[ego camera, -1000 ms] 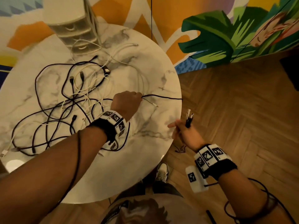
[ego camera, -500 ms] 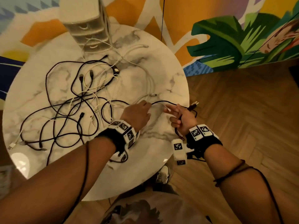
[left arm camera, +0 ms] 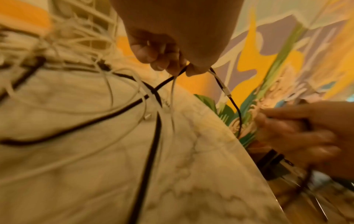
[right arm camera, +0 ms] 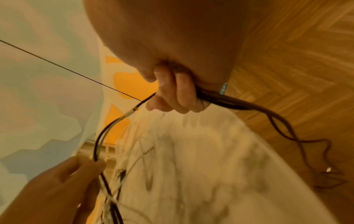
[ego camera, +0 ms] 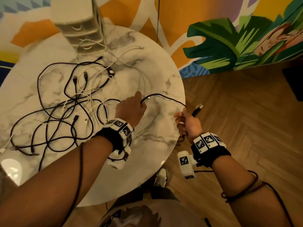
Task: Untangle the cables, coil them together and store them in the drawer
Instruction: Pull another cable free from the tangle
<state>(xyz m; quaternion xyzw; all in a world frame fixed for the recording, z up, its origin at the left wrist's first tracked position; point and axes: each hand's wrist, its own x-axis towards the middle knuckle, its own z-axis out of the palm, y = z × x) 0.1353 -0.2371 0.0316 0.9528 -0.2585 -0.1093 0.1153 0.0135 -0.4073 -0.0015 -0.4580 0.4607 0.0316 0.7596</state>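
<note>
A tangle of black and white cables [ego camera: 68, 108] lies on the left half of the round marble table [ego camera: 147, 153]. My left hand [ego camera: 141, 103] pinches a black cable [ego camera: 164, 96] over the table, together with a thin white one [left arm camera: 173, 84]. That black cable arcs right to my right hand [ego camera: 185, 115] at the table's right edge. My right hand grips a gathered bundle of black cable [right arm camera: 226, 101], with plugs [ego camera: 197, 108] sticking out above the fist. Loose ends trail down toward the floor [right arm camera: 298, 136]. A small white drawer unit [ego camera: 82, 30] stands at the table's back, its drawers closed.
A painted mural wall [ego camera: 229, 38] runs behind the table. Wooden herringbone floor [ego camera: 246, 120] lies to the right. My shoe [ego camera: 161, 177] shows under the table's near edge. A dark object [ego camera: 295, 84] sits at the far right edge.
My right hand came up from beside the table to meet the left hand at the edge. The black cable span between the two hands has since lengthened.
</note>
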